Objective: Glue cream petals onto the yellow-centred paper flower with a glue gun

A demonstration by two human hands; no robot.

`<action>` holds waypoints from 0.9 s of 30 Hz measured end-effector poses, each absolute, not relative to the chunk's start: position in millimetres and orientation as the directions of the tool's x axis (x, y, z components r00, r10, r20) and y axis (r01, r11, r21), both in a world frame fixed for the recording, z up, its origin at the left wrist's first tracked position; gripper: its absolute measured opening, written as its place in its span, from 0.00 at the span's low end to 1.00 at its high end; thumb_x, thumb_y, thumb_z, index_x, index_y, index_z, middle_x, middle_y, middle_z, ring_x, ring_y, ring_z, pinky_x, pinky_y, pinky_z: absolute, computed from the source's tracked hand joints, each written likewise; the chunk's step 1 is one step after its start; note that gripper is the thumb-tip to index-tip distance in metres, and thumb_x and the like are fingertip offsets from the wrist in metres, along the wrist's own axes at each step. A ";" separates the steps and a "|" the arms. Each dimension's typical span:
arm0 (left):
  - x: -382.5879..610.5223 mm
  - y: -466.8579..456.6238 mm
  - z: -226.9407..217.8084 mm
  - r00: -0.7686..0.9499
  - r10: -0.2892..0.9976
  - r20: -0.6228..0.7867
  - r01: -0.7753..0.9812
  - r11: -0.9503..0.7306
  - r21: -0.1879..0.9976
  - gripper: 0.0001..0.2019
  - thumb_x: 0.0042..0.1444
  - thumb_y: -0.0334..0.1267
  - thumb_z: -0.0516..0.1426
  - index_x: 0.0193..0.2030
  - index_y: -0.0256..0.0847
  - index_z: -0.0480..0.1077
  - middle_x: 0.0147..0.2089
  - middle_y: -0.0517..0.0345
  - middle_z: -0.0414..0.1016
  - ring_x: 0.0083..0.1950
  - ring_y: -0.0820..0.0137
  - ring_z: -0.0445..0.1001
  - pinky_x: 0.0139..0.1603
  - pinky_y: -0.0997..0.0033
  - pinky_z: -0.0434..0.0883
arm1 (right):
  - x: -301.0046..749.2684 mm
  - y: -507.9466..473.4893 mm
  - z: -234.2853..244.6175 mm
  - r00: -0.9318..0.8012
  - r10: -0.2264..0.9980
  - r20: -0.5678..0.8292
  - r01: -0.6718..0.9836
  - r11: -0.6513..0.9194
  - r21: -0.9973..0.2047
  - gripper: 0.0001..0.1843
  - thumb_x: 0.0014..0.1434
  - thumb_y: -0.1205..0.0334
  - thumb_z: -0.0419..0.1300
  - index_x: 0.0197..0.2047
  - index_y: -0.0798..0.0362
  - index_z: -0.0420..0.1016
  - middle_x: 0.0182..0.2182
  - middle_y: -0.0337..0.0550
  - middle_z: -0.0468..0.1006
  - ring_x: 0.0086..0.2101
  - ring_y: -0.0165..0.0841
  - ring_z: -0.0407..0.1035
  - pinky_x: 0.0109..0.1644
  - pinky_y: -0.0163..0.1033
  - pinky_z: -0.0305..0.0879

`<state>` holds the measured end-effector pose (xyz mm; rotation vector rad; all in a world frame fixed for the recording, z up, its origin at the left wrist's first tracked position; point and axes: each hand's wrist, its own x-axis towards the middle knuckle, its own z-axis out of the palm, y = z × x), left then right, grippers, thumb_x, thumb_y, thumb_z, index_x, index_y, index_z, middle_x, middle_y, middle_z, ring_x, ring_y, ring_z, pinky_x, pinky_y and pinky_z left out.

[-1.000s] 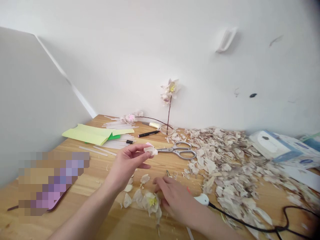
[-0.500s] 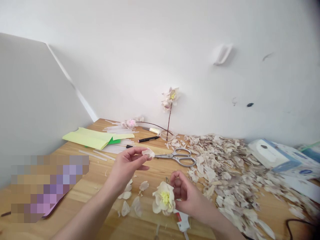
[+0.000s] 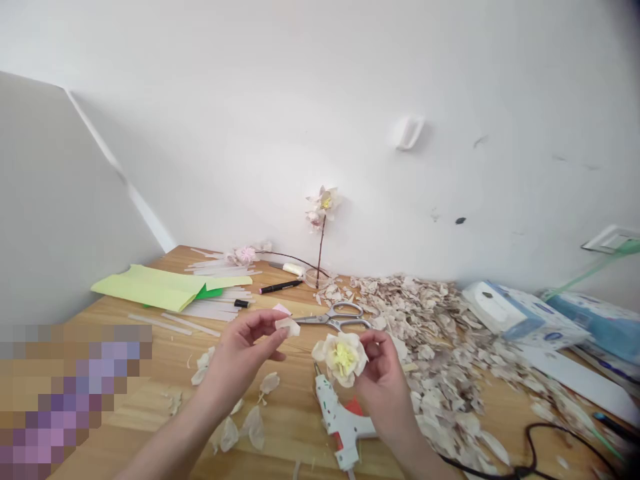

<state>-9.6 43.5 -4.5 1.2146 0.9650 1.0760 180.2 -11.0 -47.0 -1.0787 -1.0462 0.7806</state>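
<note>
A wooden table (image 3: pixel 295 420) was observed, running back to the wall. A yellow-green paper sheet (image 3: pixel 150 288) was found at the far left, with green paper (image 3: pixel 207 292) partly beneath it. Clear glue sticks (image 3: pixel 160 325) were scattered beside these, and a black marker (image 3: pixel 280 287) was noted further back. A small glass dish (image 3: pixel 315 279) was placed against the wall, a thin-stemmed flower (image 3: pixel 323 213) being propped upright in it. Steel scissors (image 3: pixel 333 318) were laid mid-table. A white glue gun (image 3: pixel 340 420) was lying on its side in the foreground, with loose petals (image 3: pixel 253 427) to its left. A large petal heap (image 3: pixel 420 313) was spread across the right, a tissue box (image 3: pixel 520 313) lying beyond it. A black cable (image 3: pixel 530 453) was looped at the right.
</note>
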 end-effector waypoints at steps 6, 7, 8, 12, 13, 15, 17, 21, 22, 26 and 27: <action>-6.5 40.6 -6.5 0.258 0.966 -0.028 -0.102 0.056 0.993 0.13 0.44 0.42 0.63 0.37 0.40 0.73 0.28 0.61 0.70 0.32 0.73 0.68 0.30 0.74 0.75 | 181.2 -17.1 -53.6 0.457 0.755 0.470 0.238 0.406 -0.883 0.23 0.43 0.74 0.63 0.41 0.46 0.62 0.33 0.38 0.71 0.34 0.31 0.70 0.38 0.36 0.69; -6.4 40.1 -6.1 0.260 0.965 -0.037 -0.105 0.067 0.992 0.13 0.43 0.42 0.63 0.36 0.39 0.73 0.29 0.60 0.71 0.33 0.73 0.68 0.31 0.74 0.74 | 181.3 -17.4 -53.9 0.452 0.750 0.482 0.248 0.413 -0.876 0.23 0.43 0.74 0.62 0.41 0.46 0.62 0.33 0.38 0.71 0.34 0.32 0.70 0.38 0.37 0.69; -6.2 39.8 -5.7 0.260 0.964 -0.047 -0.111 0.078 0.991 0.13 0.43 0.41 0.63 0.36 0.39 0.73 0.30 0.60 0.72 0.33 0.73 0.69 0.32 0.74 0.74 | 181.5 -17.4 -54.1 0.443 0.754 0.485 0.246 0.418 -0.874 0.23 0.43 0.74 0.62 0.42 0.46 0.62 0.33 0.39 0.71 0.34 0.32 0.70 0.38 0.37 0.69; -5.5 39.6 -3.9 0.262 0.963 -0.068 -0.131 0.105 0.986 0.13 0.42 0.41 0.64 0.35 0.38 0.72 0.30 0.59 0.73 0.33 0.73 0.70 0.33 0.74 0.74 | 181.9 -15.8 -53.1 0.421 0.792 0.442 0.167 0.412 -0.896 0.22 0.45 0.72 0.63 0.42 0.46 0.62 0.35 0.40 0.73 0.36 0.33 0.71 0.39 0.38 0.70; -5.1 39.5 -3.6 0.263 0.962 -0.069 -0.135 0.108 0.985 0.13 0.42 0.41 0.64 0.36 0.38 0.72 0.30 0.59 0.73 0.33 0.73 0.70 0.34 0.74 0.74 | 181.6 -15.4 -52.2 0.420 0.800 0.428 0.142 0.408 -0.902 0.22 0.45 0.72 0.63 0.41 0.46 0.62 0.35 0.39 0.73 0.37 0.33 0.71 0.40 0.38 0.70; -4.1 39.0 -3.6 0.265 0.962 -0.070 -0.141 0.110 0.984 0.14 0.42 0.40 0.64 0.36 0.39 0.72 0.28 0.60 0.72 0.33 0.73 0.70 0.33 0.74 0.74 | 180.1 -15.0 -49.7 0.415 0.827 0.379 0.071 0.386 -0.920 0.22 0.44 0.72 0.65 0.40 0.46 0.63 0.35 0.38 0.74 0.37 0.32 0.72 0.41 0.38 0.70; -2.6 37.6 -4.3 0.271 0.961 -0.063 -0.144 0.105 0.984 0.13 0.43 0.40 0.63 0.37 0.39 0.72 0.26 0.62 0.71 0.32 0.74 0.69 0.33 0.74 0.74 | 177.8 -14.6 -46.5 0.407 0.868 0.286 -0.044 0.332 -0.942 0.22 0.43 0.70 0.66 0.40 0.46 0.63 0.35 0.37 0.75 0.37 0.32 0.72 0.41 0.37 0.70; -0.1 33.9 -6.2 0.275 0.961 -0.037 -0.147 0.080 0.986 0.14 0.44 0.40 0.63 0.38 0.39 0.72 0.24 0.64 0.66 0.30 0.75 0.68 0.33 0.72 0.75 | 174.2 -13.2 -41.6 0.406 0.906 0.119 -0.249 0.235 -0.939 0.24 0.42 0.68 0.68 0.41 0.46 0.63 0.37 0.36 0.77 0.38 0.32 0.72 0.40 0.35 0.69; 0.2 33.4 -6.2 0.271 0.962 -0.033 -0.148 0.076 0.986 0.14 0.44 0.40 0.63 0.38 0.39 0.72 0.24 0.65 0.66 0.30 0.75 0.67 0.32 0.72 0.75 | 173.9 -12.8 -41.0 0.406 0.907 0.108 -0.270 0.232 -0.934 0.24 0.41 0.68 0.68 0.41 0.46 0.64 0.37 0.36 0.77 0.38 0.31 0.72 0.40 0.35 0.69; -0.4 33.9 -3.8 0.263 0.964 -0.030 -0.135 0.068 0.989 0.13 0.44 0.39 0.63 0.38 0.39 0.72 0.25 0.64 0.65 0.29 0.75 0.66 0.32 0.73 0.74 | 174.5 -12.1 -40.4 0.395 0.914 0.099 -0.294 0.227 -0.929 0.25 0.40 0.69 0.69 0.40 0.47 0.64 0.36 0.36 0.78 0.37 0.31 0.73 0.40 0.35 0.68; -0.7 34.2 -3.4 0.265 0.964 -0.030 -0.130 0.066 0.989 0.13 0.44 0.39 0.63 0.38 0.39 0.72 0.25 0.64 0.65 0.30 0.75 0.66 0.32 0.73 0.74 | 174.8 -12.2 -40.6 0.395 0.913 0.103 -0.283 0.228 -0.932 0.25 0.40 0.69 0.69 0.40 0.47 0.64 0.36 0.36 0.78 0.37 0.31 0.73 0.40 0.35 0.68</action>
